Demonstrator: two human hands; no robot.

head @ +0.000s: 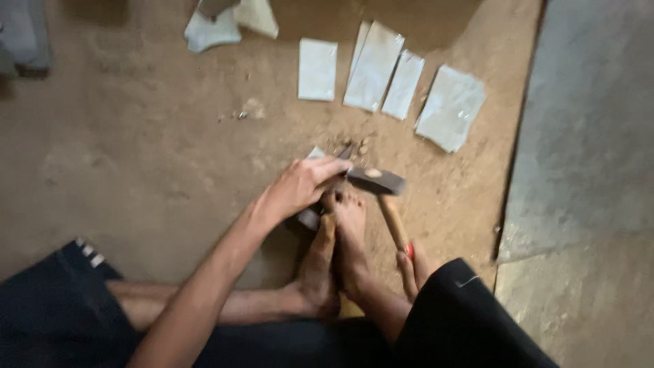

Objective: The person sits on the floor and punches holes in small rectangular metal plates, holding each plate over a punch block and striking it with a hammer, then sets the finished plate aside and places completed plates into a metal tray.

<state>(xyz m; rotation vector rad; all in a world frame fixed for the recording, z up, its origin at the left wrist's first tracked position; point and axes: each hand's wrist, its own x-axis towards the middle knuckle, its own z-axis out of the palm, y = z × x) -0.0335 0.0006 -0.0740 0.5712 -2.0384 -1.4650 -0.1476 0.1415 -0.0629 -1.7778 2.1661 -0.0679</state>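
In the head view we look down at a dirt floor point(136, 150) where the person sits with bare feet point(337, 238) drawn together in front of them. The left hand point(300, 185) reaches forward over the toes and presses down on a small grey metal piece point(310, 217) that lies on the floor just ahead of the feet; its grip is closed loosely over the piece, fingers curled across the top. Part of the piece shows pale beyond the fingertips and part shows dark below the palm.

The right hand point(412, 262) is mostly hidden behind the dark sleeve at the lower right; we see only the fingers wrapped tight around the low end of a wooden handle, so its grip is clamped on the hammer point(376, 181). The hammer's dark steel head sits just beside the left fingertips, above the toes, and we cannot tell whether it touches the piece.

Farther up the floor lie several flat, pale metal sheets point(381, 75) in a loose row, well apart from the hands, with two more scraps point(228, 24) near the top edge. A grey slab point(586, 136) runs along the right side.
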